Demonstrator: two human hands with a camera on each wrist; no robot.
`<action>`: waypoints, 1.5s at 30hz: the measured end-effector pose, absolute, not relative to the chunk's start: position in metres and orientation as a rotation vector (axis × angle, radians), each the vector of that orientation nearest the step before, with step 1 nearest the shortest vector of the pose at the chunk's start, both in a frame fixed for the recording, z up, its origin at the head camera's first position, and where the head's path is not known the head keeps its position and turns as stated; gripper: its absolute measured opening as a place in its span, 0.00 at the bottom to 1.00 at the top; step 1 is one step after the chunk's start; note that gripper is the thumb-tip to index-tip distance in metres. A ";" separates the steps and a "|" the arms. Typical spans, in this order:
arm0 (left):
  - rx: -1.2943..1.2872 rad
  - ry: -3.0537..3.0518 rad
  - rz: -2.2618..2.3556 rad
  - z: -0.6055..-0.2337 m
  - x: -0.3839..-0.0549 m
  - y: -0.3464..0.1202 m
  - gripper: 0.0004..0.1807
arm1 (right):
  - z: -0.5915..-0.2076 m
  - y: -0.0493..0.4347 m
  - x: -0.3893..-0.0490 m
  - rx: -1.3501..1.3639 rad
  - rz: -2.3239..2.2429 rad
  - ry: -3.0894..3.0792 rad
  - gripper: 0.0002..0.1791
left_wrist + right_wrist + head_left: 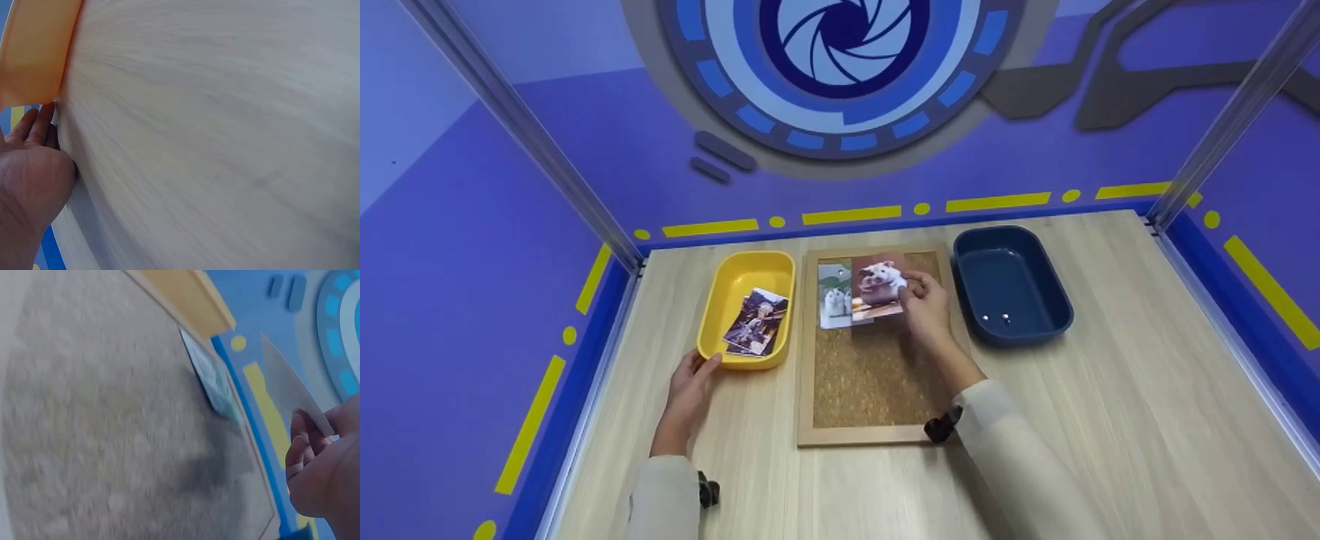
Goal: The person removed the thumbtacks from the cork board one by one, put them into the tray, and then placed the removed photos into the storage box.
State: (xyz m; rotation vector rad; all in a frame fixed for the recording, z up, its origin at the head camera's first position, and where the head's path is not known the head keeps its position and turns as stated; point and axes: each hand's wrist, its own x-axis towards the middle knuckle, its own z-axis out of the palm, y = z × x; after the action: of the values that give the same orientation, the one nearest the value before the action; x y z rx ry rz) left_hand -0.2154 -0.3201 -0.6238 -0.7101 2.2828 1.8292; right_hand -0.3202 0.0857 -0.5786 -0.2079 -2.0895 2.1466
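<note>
In the head view my right hand (928,306) pinches a photo (877,289) of a white hamster by its right edge. The photo is held above a wood-framed corkboard (870,375) and overlaps another photo (834,300) of small white animals. That one lies on the board's upper left, with a small shiny pin head near its top. In the right wrist view the held photo (289,382) is tilted, apart from the cork. My left hand (690,394) touches the near left corner of a yellow tray (726,281), fingers (42,121) fairly straight, thumb by the rim.
Several photos (757,322) lie stacked inside the yellow tray. Right of the corkboard stands a dark blue tray (997,262) with small shiny pieces (1006,319) in it. Patterned blue walls (607,150) enclose the wood-look table (1132,360) at the back and sides.
</note>
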 end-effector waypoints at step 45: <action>-0.680 2.267 1.857 -0.622 -0.212 -0.319 0.43 | -0.579 -0.072 -0.271 0.476 1.790 -2.839 0.41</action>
State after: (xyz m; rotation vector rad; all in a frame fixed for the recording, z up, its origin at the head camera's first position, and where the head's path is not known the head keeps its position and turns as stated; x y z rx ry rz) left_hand -0.2121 -0.3194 -0.6216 -0.6799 2.2673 1.8566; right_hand -0.2715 -0.0721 -0.5792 0.4764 -2.8386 1.7896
